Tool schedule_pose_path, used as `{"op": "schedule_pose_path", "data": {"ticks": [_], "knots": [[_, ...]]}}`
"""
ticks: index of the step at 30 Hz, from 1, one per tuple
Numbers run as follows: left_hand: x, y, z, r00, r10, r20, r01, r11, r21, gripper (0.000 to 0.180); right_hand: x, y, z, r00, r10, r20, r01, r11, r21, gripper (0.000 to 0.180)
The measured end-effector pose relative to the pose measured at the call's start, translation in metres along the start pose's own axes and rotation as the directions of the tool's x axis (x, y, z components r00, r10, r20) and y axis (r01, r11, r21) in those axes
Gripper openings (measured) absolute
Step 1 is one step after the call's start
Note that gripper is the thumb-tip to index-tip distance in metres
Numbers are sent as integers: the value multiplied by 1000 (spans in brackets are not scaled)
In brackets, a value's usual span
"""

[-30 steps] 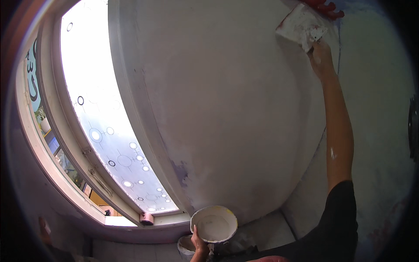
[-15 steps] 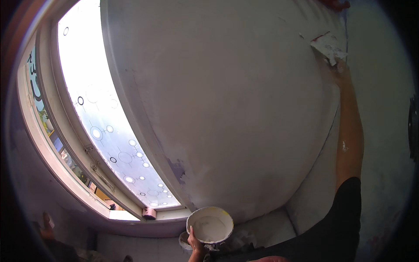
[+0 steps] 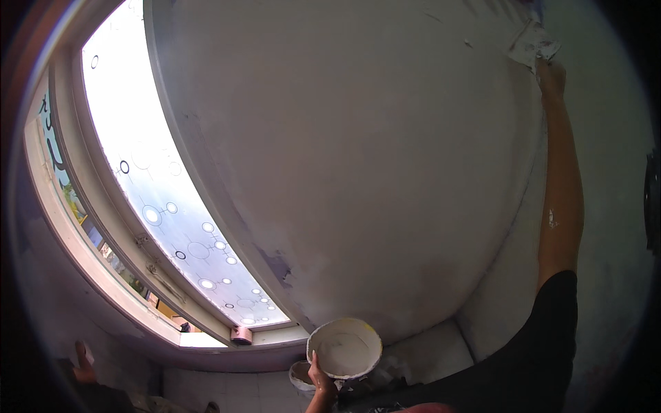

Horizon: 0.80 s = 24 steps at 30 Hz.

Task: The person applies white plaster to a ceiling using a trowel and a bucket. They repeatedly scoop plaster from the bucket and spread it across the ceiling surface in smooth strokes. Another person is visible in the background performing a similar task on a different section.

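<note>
Head view, looking up: my right hand (image 3: 551, 77) is stretched far up into the upper right of the frame, clenched around a plaster-smeared scraper (image 3: 530, 43) whose pale blade lies against the wall (image 3: 358, 151). My bare forearm runs straight down from it along the right side, flecked with white, into a black sleeve (image 3: 544, 344) at the lower right.

My left hand (image 3: 321, 378) comes in at the bottom centre, thumb hooked over the rim of a round white tub (image 3: 344, 347) that it grips from below; the tub's inside is coated with white filler. Just below and to the left of it, partly hidden by the hand, sits a second, smaller pale container (image 3: 301, 375).

The wall fills the middle of the frame, grey-white and mostly smooth, with a darker patch low down near the window edge. A tall window (image 3: 165, 193) curves down the left side, its bright pane printed with circles. On its sill, at lower centre-left, stands a small pinkish pot (image 3: 242, 335).
</note>
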<state>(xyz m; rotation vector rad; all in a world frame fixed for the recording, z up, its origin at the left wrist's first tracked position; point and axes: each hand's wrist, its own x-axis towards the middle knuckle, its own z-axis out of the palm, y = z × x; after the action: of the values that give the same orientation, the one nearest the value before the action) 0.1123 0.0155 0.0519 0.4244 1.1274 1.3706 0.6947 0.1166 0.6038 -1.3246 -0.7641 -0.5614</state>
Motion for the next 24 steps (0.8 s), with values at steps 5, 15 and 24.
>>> {"op": "schedule_pose_path", "data": {"ticks": [5, 15, 24], "knots": [[-4, 0, -6, 1000, 2, -20, -2, 1000, 8, 54, -34, -17, 29, 855, -509, 98, 422, 572, -703, 37], [4, 6, -21, 1000, -2, -27, 2, 1000, -21, 53, -287, -155, 92, 518, -721, 459, 855, 443, -269, 18], [9, 11, -16, 1000, -18, -2, 17, 999, -47, 55, -241, -142, 49, 625, -726, 288, 775, 532, -340, 45]]}}
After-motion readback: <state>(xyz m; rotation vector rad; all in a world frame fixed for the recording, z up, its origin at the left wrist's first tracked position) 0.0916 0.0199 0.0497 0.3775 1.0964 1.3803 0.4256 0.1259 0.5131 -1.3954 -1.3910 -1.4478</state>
